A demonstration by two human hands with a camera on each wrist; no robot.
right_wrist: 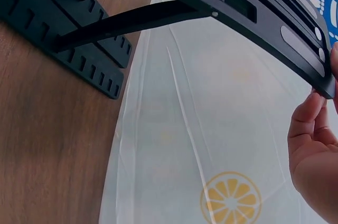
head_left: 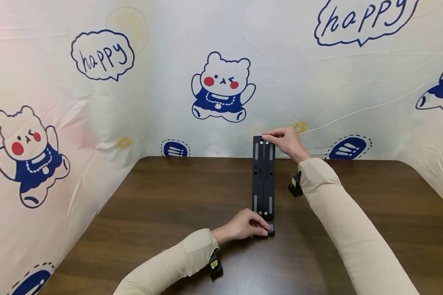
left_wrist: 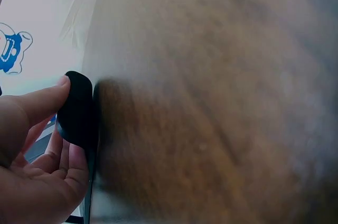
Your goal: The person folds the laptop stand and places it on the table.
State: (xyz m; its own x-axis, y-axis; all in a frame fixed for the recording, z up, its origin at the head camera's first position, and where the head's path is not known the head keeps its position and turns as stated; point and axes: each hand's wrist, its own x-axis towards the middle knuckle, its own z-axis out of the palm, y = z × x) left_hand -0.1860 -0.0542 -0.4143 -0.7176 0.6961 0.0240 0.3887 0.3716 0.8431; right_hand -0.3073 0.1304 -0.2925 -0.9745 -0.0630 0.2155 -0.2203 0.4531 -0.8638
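A black folding laptop stand (head_left: 263, 180) stands on the table, its slotted upper panel raised at a slant. In the right wrist view, support struts (right_wrist: 132, 23) run from that panel (right_wrist: 264, 28) down to a notched base (right_wrist: 63, 34). My right hand (head_left: 287, 141) pinches the panel's top edge between thumb and fingers. At the near end, my left hand (head_left: 241, 225) grips the stand's front lip; the left wrist view shows the thumb on one side of the dark rounded end (left_wrist: 78, 109) and fingers at the other.
The brown wooden table (head_left: 192, 188) reaches back to a pale printed curtain (head_left: 280, 61) with bear drawings. More of this curtain hangs along the left and right sides. A small black wrist camera sits at each cuff (head_left: 295, 184).
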